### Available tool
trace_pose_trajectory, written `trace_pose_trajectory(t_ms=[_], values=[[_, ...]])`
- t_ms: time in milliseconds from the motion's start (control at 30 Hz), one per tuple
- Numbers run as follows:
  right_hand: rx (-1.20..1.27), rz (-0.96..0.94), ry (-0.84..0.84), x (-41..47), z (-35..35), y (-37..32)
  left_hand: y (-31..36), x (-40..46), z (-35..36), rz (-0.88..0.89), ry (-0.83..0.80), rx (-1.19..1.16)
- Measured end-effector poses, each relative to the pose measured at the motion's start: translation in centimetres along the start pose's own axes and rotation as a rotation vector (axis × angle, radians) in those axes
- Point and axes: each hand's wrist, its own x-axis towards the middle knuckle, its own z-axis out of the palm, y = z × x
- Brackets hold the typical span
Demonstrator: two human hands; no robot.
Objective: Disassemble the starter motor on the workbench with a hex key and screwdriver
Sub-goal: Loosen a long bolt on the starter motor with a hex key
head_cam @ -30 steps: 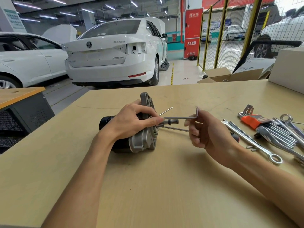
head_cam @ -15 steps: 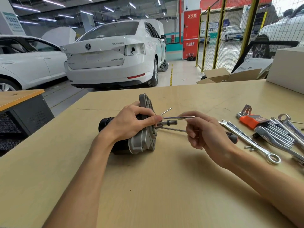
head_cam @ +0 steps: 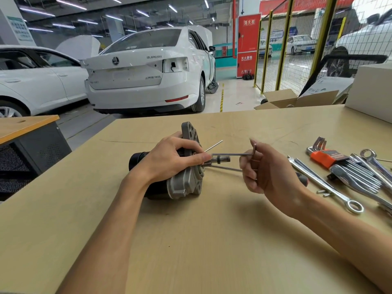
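My left hand [head_cam: 169, 160] grips the starter motor [head_cam: 186, 179] lying on the worktop [head_cam: 191, 240]. At its 3 o'clock, my right hand [head_cam: 269, 172] pinches the hex key [head_cam: 233, 154], whose long arm reaches into the motor's face beside my left fingers [head_cam: 201, 158].

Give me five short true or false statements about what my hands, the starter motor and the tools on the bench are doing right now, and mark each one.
1. The left hand grips the grey and black metal starter motor. True.
2. The right hand holds a red-handled screwdriver. False: it pinches the bent end of a slim L-shaped steel hex key.
3. The hex key's long arm points at the motor's flange face. True.
4. The starter motor stands upright on its black end. False: it lies on its side on the tan wooden workbench.
5. The orange holder of spare hex keys lies left of the motor. False: it lies to the right, beside the chrome spanners.
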Motion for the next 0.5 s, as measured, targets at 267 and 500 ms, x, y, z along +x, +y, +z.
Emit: trace_pose_trajectory(t_ms=[267, 500], values=[[-0.085, -0.144, 0.031, 0.22, -0.25, 0.46, 0.23, -0.04, 0.05, -0.005, 0.01, 0.013], [-0.1, -0.057, 0.166, 0.43, -0.33, 0.49, 0.39, -0.22, 0.07, 0.001, 0.029, -0.002]])
